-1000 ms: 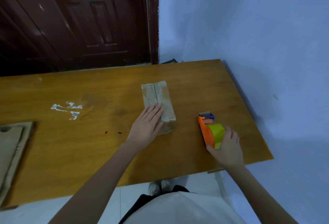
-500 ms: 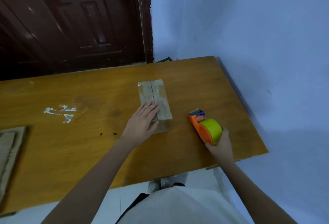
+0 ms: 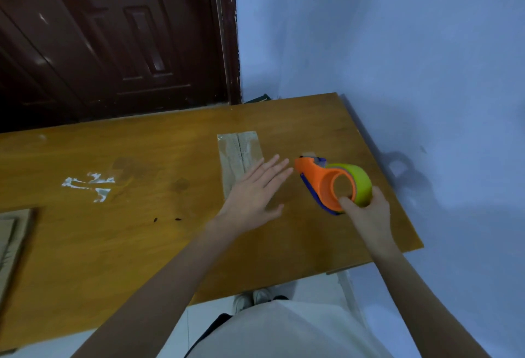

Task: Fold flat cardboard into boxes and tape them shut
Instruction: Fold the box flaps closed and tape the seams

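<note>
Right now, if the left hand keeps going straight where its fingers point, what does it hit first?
The left hand, fingers straight over the taped box, points toward the orange tape dispenser gripped by the right hand. It would likely meet the dispenser's front end first, though depth is unclear from one view.

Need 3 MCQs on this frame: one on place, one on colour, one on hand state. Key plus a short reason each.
1. Where is the tape dispenser?
A. left of the box
B. right of the box
C. on top of the box

2. What colour is the dispenser's frame?
A. orange
B. white
C. black

3. What is the left hand doing?
A. gripping the dispenser
C. clenched in a fist
B. fingers straight over the box

Key: 1 B, the right hand holds it to the right of the small cardboard box. 2 A, the frame around the yellow-green roll is orange. 3 B, its fingers are spread straight and hold nothing.
</note>
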### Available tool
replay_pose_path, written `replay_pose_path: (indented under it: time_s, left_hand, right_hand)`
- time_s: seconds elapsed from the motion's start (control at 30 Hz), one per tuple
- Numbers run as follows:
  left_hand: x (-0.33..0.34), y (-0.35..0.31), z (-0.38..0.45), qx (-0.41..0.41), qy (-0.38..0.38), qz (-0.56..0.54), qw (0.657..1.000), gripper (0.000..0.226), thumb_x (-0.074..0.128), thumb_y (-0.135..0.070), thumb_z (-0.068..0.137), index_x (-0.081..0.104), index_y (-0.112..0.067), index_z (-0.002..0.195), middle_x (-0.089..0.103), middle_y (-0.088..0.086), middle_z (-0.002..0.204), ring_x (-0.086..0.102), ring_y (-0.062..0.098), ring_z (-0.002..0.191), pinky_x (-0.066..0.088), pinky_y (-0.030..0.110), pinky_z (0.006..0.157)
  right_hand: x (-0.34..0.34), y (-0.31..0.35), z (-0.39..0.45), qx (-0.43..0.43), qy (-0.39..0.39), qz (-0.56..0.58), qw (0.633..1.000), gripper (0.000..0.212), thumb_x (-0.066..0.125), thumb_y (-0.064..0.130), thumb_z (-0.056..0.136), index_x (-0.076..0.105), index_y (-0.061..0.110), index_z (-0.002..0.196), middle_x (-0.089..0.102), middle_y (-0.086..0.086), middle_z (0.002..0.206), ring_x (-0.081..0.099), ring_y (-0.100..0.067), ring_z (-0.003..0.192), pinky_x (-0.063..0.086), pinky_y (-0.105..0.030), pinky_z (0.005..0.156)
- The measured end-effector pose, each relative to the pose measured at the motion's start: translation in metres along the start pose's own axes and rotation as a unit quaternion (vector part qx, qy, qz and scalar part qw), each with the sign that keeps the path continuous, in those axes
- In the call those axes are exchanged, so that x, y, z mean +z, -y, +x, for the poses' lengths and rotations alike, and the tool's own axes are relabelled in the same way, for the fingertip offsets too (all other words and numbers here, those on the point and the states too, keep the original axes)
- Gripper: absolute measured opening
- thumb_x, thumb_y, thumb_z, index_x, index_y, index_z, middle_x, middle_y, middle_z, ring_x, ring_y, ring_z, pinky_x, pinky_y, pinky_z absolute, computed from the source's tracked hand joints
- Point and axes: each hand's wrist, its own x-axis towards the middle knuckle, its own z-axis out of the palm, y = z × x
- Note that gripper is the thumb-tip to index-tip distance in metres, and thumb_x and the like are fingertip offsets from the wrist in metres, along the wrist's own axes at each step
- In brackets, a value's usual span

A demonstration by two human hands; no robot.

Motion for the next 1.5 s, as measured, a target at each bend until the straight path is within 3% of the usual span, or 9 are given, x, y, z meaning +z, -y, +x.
replay_pose_path:
  time_s: [0.17, 0.4, 0.6, 0.7, 0.83, 0.9, 1.17, 1.27, 1.5]
  left_hand:
    - [-0.003, -0.036, 0.033, 0.099, -0.072, 0.034, 0.992, 0.061, 0.075, -0.035, 0.073, 0.059, -0.007, 0.125, 0.059, 0.010, 0.127, 0.051, 0.026, 0.124, 0.028, 0.037, 0.111]
    - [-0.037, -0.045, 0.064, -0.032, -0.158, -0.126, 0.979, 0.018, 0.059, -0.021, 0.087, 0.064, -0.010, 0.100, 0.065, 0.001, 0.092, 0.053, 0.017, 0.091, 0.037, 0.027, 0.081]
    - [-0.093, -0.018, 0.083, -0.236, -0.070, -0.538, 0.806, 0.022, 0.064, -0.012, 0.088, 0.062, -0.009, 0.110, 0.069, 0.005, 0.104, 0.066, 0.018, 0.096, 0.053, 0.032, 0.083]
    - [-0.108, -0.008, 0.085, -0.235, -0.050, -0.590, 0.771, 0.022, 0.062, -0.010, 0.089, 0.063, -0.006, 0.110, 0.071, 0.005, 0.101, 0.068, 0.016, 0.093, 0.054, 0.025, 0.077]
    - [-0.115, -0.003, 0.085, -0.265, -0.048, -0.610, 0.745, 0.020, 0.060, -0.013, 0.091, 0.065, -0.005, 0.108, 0.072, 0.006, 0.098, 0.069, 0.016, 0.089, 0.054, 0.024, 0.073]
    - [-0.117, -0.005, 0.083, -0.281, -0.045, -0.627, 0.725, 0.020, 0.058, -0.014, 0.092, 0.065, -0.005, 0.108, 0.071, 0.007, 0.097, 0.069, 0.015, 0.086, 0.055, 0.024, 0.072]
    - [-0.130, -0.008, 0.080, -0.307, 0.000, -0.533, 0.789, 0.018, 0.053, -0.035, 0.094, 0.066, -0.029, 0.104, 0.061, -0.008, 0.113, 0.063, 0.007, 0.100, 0.053, 0.023, 0.085]
    - [-0.136, 0.009, 0.064, -0.350, 0.003, -0.494, 0.796, 0.049, 0.048, -0.058, 0.085, 0.061, -0.029, 0.122, 0.061, -0.012, 0.122, 0.056, 0.001, 0.111, 0.043, 0.024, 0.098]
    - [-0.101, 0.006, 0.010, -0.485, 0.023, -0.618, 0.618, 0.038, 0.037, -0.043, 0.098, 0.056, -0.016, 0.116, 0.065, 0.010, 0.113, 0.064, 0.022, 0.103, 0.051, 0.034, 0.088]
  right_hand:
    - [-0.001, 0.046, 0.010, 0.021, 0.006, 0.066, 0.998, 0.012, 0.068, 0.013, 0.079, 0.060, 0.009, 0.088, 0.059, -0.001, 0.077, 0.056, -0.014, 0.069, 0.053, -0.030, 0.063]
    - [-0.004, 0.092, 0.009, -0.055, 0.082, 0.159, 0.982, 0.054, 0.073, 0.035, 0.075, 0.056, 0.010, 0.119, 0.067, 0.004, 0.090, 0.065, -0.006, 0.079, 0.051, -0.019, 0.064]
    - [0.007, 0.088, 0.010, -0.293, 0.217, 0.043, 0.930, 0.098, 0.076, 0.023, 0.079, 0.008, 0.039, 0.148, 0.053, 0.008, 0.136, 0.048, -0.009, 0.127, 0.040, -0.034, 0.105]
    - [0.020, 0.099, 0.010, -0.341, 0.246, -0.018, 0.907, 0.088, 0.072, 0.020, 0.083, 0.013, 0.049, 0.142, 0.037, 0.029, 0.139, 0.044, 0.003, 0.125, 0.046, -0.028, 0.100]
    - [0.032, 0.104, 0.010, -0.406, 0.212, -0.094, 0.884, 0.082, 0.067, 0.036, 0.083, 0.011, 0.048, 0.142, 0.047, 0.004, 0.136, 0.053, -0.005, 0.113, 0.052, -0.033, 0.091]
    - [0.036, 0.108, 0.010, -0.386, 0.231, -0.070, 0.890, 0.083, 0.068, 0.039, 0.080, 0.012, 0.050, 0.141, 0.045, 0.016, 0.130, 0.055, -0.004, 0.108, 0.054, -0.030, 0.086]
    - [0.059, 0.105, 0.008, -0.334, 0.229, 0.033, 0.914, 0.087, 0.077, 0.018, 0.078, 0.018, 0.041, 0.139, 0.036, 0.041, 0.120, 0.054, 0.005, 0.107, 0.056, -0.033, 0.082]
    - [0.065, 0.104, 0.004, -0.328, 0.182, 0.093, 0.922, 0.071, 0.076, 0.027, 0.072, 0.034, 0.034, 0.129, 0.039, 0.035, 0.119, 0.054, 0.004, 0.101, 0.055, -0.026, 0.076]
    - [0.071, 0.098, 0.003, -0.253, 0.111, 0.228, 0.934, 0.057, 0.072, 0.010, 0.076, 0.038, 0.029, 0.118, 0.041, 0.006, 0.118, 0.057, 0.000, 0.092, 0.053, -0.021, 0.070]
